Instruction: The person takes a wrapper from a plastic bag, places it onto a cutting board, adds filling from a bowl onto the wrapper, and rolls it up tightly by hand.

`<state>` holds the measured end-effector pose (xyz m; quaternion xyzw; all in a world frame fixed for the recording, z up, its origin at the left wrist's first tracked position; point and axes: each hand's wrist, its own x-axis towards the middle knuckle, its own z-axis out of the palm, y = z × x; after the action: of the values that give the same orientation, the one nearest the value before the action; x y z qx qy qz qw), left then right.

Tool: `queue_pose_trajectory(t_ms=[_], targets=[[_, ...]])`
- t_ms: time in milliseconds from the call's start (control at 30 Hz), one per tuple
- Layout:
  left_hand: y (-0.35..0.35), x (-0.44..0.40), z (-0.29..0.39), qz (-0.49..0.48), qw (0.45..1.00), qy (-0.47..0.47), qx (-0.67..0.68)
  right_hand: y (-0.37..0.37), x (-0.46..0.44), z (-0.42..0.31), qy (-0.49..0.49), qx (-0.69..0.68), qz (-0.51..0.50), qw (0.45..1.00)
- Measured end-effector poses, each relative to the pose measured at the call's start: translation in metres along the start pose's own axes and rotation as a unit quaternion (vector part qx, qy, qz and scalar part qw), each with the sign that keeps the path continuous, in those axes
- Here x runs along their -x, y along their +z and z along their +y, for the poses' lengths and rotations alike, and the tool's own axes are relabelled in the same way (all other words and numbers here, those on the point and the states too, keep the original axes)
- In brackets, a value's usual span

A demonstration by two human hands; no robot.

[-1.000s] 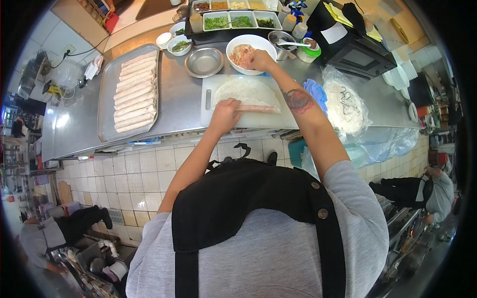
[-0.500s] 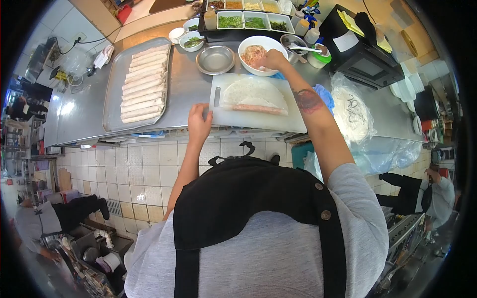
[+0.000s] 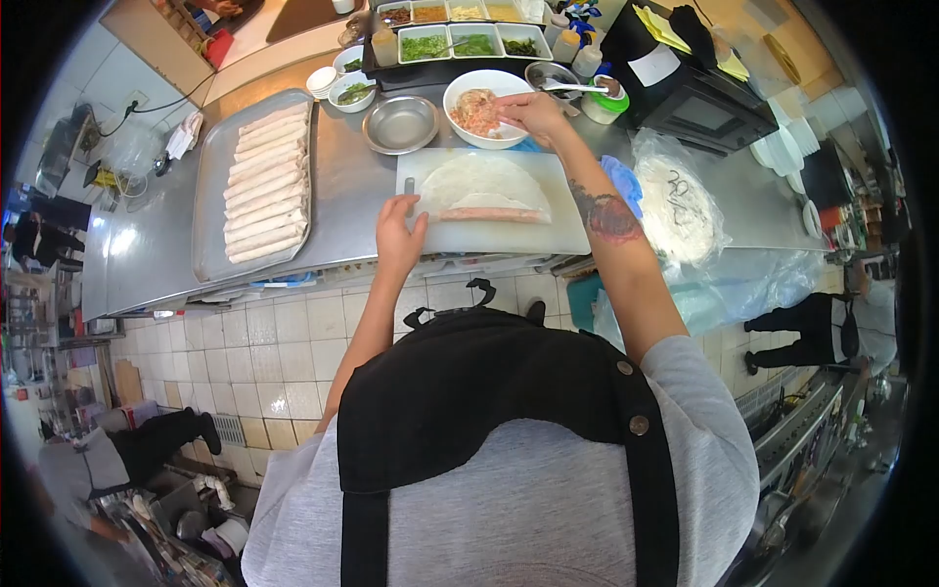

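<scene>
My left hand (image 3: pixel 399 233) rests at the left edge of a white cutting board (image 3: pixel 469 238), fingers curved and apart, holding nothing. On the board lies a pale folded wrapper sheet (image 3: pixel 484 186), with a thin pinkish strip of filling (image 3: pixel 494 214) along its straight near edge. My right hand (image 3: pixel 533 115) is over the right side of a white bowl (image 3: pixel 457 110), its fingertips pinched together beside the orange-pink filling (image 3: pixel 475 113). What sits between those fingertips, if anything, is too small to make out.
A metal tray (image 3: pixel 208 220) of stacked rolls stands left. Behind the board are an empty metal bowl (image 3: pixel 401 125), small bowls of greens (image 3: pixel 351 93) and a topping rack (image 3: pixel 460 44). Rightward are a bag of white wrappers (image 3: pixel 675 201) and a black microwave (image 3: pixel 699 88). Other people stand behind.
My right hand has risen from the filling toward the bowl's right side, its fingers now more visible. My left hand stays by the board's left edge. The view has shifted slightly.
</scene>
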<state>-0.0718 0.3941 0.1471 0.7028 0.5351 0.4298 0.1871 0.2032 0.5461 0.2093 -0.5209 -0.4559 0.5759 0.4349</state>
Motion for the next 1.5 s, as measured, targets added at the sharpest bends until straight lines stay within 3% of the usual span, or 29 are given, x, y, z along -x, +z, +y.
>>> queue_pose_trajectory(t_ms=[133, 200, 233, 300, 333, 367, 433, 467, 800, 867, 900, 967, 1000, 1133, 1200, 1267, 1300, 1333, 1367, 1500], targets=[[0.008, -0.017, 0.017, -0.011, 0.999, 0.019, 0.032, 0.0, 0.0, 0.004, -0.035, 0.066, 0.038, 0.996], [0.01, -0.021, 0.018, -0.018, 0.999, 0.026, 0.04, -0.002, -0.005, 0.008, -0.042, 0.217, 0.085, 0.972], [0.011, -0.02, 0.018, -0.024, 0.999, 0.027, 0.024, -0.003, -0.007, 0.011, -0.044, 0.217, 0.085, 0.972], [0.012, -0.018, 0.012, -0.028, 0.999, 0.028, 0.008, -0.001, -0.01, 0.014, -0.112, 0.459, 0.078, 0.878], [0.013, -0.014, 0.007, -0.029, 0.999, 0.03, -0.006, -0.003, -0.02, 0.029, -0.166, 0.508, 0.051, 0.844], [0.013, -0.01, 0.004, -0.031, 0.999, 0.03, -0.02, 0.001, -0.018, 0.026, -0.169, 0.508, 0.05, 0.843], [0.012, -0.001, -0.003, -0.025, 0.999, 0.025, -0.016, 0.012, -0.012, 0.023, -0.103, 0.587, -0.115, 0.795], [0.01, 0.002, -0.004, -0.022, 1.0, 0.019, -0.01, 0.019, -0.016, 0.027, -0.078, 0.619, -0.12, 0.772], [-0.006, 0.015, -0.017, 0.004, 1.0, -0.016, -0.011, 0.002, 0.013, 0.011, -0.166, 0.641, -0.169, 0.73], [-0.005, 0.013, -0.015, 0.002, 1.0, -0.017, -0.008, 0.0, 0.025, 0.002, -0.117, 0.526, -0.126, 0.833], [-0.005, 0.009, -0.01, 0.001, 1.0, -0.015, -0.007, 0.003, 0.034, -0.005, -0.117, 0.527, -0.124, 0.833], [-0.003, 0.002, 0.005, -0.015, 1.0, 0.013, -0.012, 0.014, 0.052, -0.013, -0.115, 0.442, -0.039, 0.889], [-0.001, -0.005, 0.019, -0.015, 1.0, 0.013, -0.011, 0.02, 0.056, -0.012, -0.115, 0.442, -0.038, 0.889], [0.012, -0.039, 0.073, -0.021, 0.978, 0.203, 0.035, 0.039, 0.064, -0.002, -0.185, 0.461, -0.017, 0.868], [0.03, -0.049, 0.081, -0.014, 0.976, 0.188, 0.105, 0.05, 0.068, 0.0, -0.25, 0.471, -0.021, 0.846], [0.043, -0.051, 0.089, -0.027, 0.972, 0.06, 0.224, 0.049, 0.064, 0.014, -0.387, 0.473, 0.015, 0.792], [0.025, -0.054, 0.104, -0.093, 0.957, -0.034, 0.273, 0.058, 0.074, -0.002, -0.358, 0.457, 0.009, 0.814], [0.046, -0.055, 0.087, -0.038, 0.975, 0.008, 0.219, 0.062, 0.079, -0.008, -0.345, 0.469, 0.02, 0.813], [0.055, -0.059, 0.083, 0.077, 0.977, 0.126, 0.151, 0.063, 0.077, -0.008, -0.293, 0.438, 0.049, 0.848], [0.037, -0.067, 0.085, 0.018, 0.986, 0.096, 0.131, 0.059, 0.069, -0.005, -0.36, 0.457, 0.065, 0.81]])
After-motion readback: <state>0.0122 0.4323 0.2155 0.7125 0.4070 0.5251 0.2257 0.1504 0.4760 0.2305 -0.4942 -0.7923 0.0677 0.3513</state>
